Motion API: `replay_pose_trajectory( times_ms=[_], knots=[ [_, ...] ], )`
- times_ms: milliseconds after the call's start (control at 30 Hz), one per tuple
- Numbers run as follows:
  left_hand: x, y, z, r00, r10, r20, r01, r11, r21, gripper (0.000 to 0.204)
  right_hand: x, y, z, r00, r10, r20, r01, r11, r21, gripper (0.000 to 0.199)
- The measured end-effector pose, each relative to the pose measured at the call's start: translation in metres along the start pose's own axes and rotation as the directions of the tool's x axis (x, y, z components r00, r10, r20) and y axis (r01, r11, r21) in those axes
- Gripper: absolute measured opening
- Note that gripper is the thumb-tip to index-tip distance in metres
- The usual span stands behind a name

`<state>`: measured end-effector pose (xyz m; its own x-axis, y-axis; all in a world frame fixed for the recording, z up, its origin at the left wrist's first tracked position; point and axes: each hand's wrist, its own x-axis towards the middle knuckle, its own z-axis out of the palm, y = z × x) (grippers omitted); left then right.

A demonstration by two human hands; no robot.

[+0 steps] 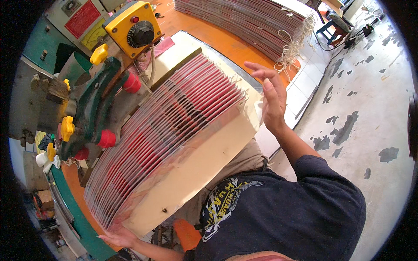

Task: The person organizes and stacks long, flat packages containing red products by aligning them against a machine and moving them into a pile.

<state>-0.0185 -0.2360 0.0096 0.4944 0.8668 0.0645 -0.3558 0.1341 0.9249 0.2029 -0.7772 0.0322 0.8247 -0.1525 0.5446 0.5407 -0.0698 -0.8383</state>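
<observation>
A fanned stack of thin, red-printed sheets point(191, 102) with pale edges lies slanted across a cream board point(196, 161) in front of me. Fine loose threads stick out along its upper right end. My left hand point(119, 238) is at the stack's lower left end, palm up with fingers stretched out, against or just beside the sheet edges; I cannot tell whether it bears any weight. My right hand point(273, 98) is raised beside the upper right end, fingers apart and nothing in them, close to the board's corner.
A machine with a yellow control box point(135, 30), black dial, yellow knobs point(67, 128) and red rollers point(106, 138) stands close at the left. Beyond, a long pile of sheets point(244, 21) with dangling strings point(289, 54) rests on an orange tabletop point(180, 21). Patchy grey floor point(348, 126) lies right.
</observation>
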Motion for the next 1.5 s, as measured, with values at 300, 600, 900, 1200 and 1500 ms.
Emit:
replay_pose_trajectory(
  times_ms=[300, 600, 900, 1200, 1500],
  knots=[
    [-0.019, -0.001, 0.040, 0.985, 0.127, -0.121, -0.111, 0.985, 0.131, 0.081, -0.009, -0.001, 0.003, 0.995, -0.072, 0.069, 0.079, 0.992, -0.101, 0.044],
    [-0.005, -0.012, 0.017, 0.992, 0.074, -0.100, -0.065, 0.993, 0.095, 0.079, -0.007, 0.001, 0.026, 0.942, 0.168, 0.290, -0.189, 0.981, 0.047, 0.094],
    [-0.033, 0.001, 0.070, 0.987, 0.060, -0.152, -0.030, 0.981, 0.192, 0.075, -0.009, 0.000, 0.027, 0.988, 0.092, 0.125, -0.112, 0.979, 0.171, 0.067],
    [-0.006, -0.015, 0.028, 0.983, 0.059, -0.176, -0.025, 0.982, 0.187, 0.074, -0.018, 0.013, 0.015, 1.000, 0.012, -0.007, -0.011, 0.985, 0.169, 0.042],
    [-0.022, -0.018, 0.059, 0.930, 0.201, -0.307, -0.141, 0.968, 0.206, 0.075, -0.021, 0.022, 0.015, 1.000, -0.020, 0.018, 0.016, 0.979, 0.203, 0.045]
  ],
)
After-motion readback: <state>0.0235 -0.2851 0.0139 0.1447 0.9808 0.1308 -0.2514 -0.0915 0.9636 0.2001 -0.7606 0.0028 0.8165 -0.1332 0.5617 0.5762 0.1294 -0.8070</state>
